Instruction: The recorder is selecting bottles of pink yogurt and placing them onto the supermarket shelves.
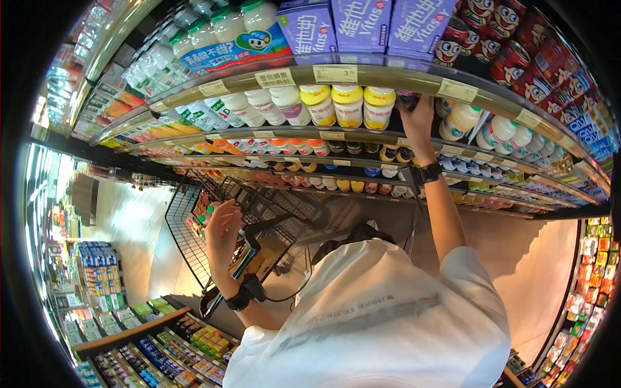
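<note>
My right hand (418, 119) reaches onto a shelf just under its price-label rail. It is at a dark-topped bottle (406, 97), and its fingertips are partly hidden by the rail and the bottle, so the grip cannot be judged. Immediately to its left stand yellow-capped bottles (347, 107); white bottles (458, 122) stand to its right. My left hand (224, 223) is raised above the wire shopping cart (187, 247), fingers loosely curled and apart, with nothing seen in it. Behind that hand, green-capped bottles (206, 213) lie in the cart. Both wrists wear black straps with small devices.
Purple drink cartons (361, 26) and red cans (514, 63) fill the shelf above. Lower shelves (339, 162) hold rows of small bottles. The cart's handle (250, 242) is by my left forearm. A low display case (136, 330) stands behind at the left.
</note>
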Demonstrator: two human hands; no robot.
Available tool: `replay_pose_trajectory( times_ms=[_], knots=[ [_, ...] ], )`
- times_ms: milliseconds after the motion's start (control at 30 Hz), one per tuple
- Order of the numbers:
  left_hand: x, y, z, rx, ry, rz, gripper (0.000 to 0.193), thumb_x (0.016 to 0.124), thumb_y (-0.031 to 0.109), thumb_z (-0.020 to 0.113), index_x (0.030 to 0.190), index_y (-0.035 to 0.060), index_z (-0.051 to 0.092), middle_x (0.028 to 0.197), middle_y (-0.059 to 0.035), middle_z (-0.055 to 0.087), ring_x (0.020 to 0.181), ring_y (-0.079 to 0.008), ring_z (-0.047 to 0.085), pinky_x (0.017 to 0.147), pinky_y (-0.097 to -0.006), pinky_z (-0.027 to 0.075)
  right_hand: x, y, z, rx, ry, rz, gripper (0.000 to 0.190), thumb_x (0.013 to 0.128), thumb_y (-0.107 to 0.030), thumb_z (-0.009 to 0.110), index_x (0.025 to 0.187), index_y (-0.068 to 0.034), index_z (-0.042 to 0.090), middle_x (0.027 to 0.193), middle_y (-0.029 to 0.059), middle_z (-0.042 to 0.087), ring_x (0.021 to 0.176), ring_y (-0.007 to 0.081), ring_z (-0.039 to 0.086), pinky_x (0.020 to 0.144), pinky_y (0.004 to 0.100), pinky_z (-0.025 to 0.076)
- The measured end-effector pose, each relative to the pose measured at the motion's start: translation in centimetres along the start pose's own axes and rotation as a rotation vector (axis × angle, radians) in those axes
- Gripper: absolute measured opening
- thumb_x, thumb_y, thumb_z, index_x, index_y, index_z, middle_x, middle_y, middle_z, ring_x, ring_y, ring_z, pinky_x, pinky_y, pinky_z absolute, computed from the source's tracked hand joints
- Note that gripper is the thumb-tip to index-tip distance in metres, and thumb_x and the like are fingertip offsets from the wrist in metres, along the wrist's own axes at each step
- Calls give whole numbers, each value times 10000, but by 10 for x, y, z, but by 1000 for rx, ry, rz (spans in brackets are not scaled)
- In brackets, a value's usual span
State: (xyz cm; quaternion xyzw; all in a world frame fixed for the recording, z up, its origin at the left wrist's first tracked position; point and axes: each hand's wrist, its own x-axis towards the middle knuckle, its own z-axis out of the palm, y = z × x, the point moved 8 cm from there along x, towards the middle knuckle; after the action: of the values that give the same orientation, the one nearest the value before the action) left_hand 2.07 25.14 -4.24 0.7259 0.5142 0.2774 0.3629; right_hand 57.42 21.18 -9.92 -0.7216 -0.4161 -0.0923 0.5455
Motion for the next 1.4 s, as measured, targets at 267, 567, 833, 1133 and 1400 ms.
replay_pose_trajectory(
  times_ms=[267,567,833,1133,1400],
  knots=[
    [-13,-43,-2,-50,79,-80,322,1054,259,677,1258,9,684,1022,-95,755,954,-158,733,811,-307,570,11,6,15,36,-84,16,356,902,-190,807,1150,0,636,902,158,692,819,334,665,758,436,531],
    [-61,-108,-33,44,313,-253,246,1039,202,689,1153,-12,722,1007,-108,769,868,-147,723,743,-316,563,19,36,18,-151,-137,-152,558,888,-206,772,1333,48,552,1206,248,689,1139,397,657,1012,453,485],
    [-53,-275,-101,100,380,-548,353,922,297,751,1013,-44,755,853,-124,760,729,-175,727,637,-327,567,28,91,28,-67,-235,-4,508,963,-130,731,1388,41,511,1280,187,695,1146,296,695,991,392,521],
    [3,-534,-30,986,-501,38,265,781,238,843,1030,222,752,802,-56,688,763,-273,691,647,-377,529,-67,51,-33,289,-34,206,444,993,-123,716,1372,52,563,1280,172,654,1155,240,665,994,347,546],
    [51,-611,55,693,-797,-292,397,759,327,882,1079,107,798,1020,-99,786,975,-312,751,850,-453,594,-151,-52,-69,151,7,300,463,1044,-214,668,1400,44,523,1299,193,618,1161,271,667,1001,373,580]
  ],
)
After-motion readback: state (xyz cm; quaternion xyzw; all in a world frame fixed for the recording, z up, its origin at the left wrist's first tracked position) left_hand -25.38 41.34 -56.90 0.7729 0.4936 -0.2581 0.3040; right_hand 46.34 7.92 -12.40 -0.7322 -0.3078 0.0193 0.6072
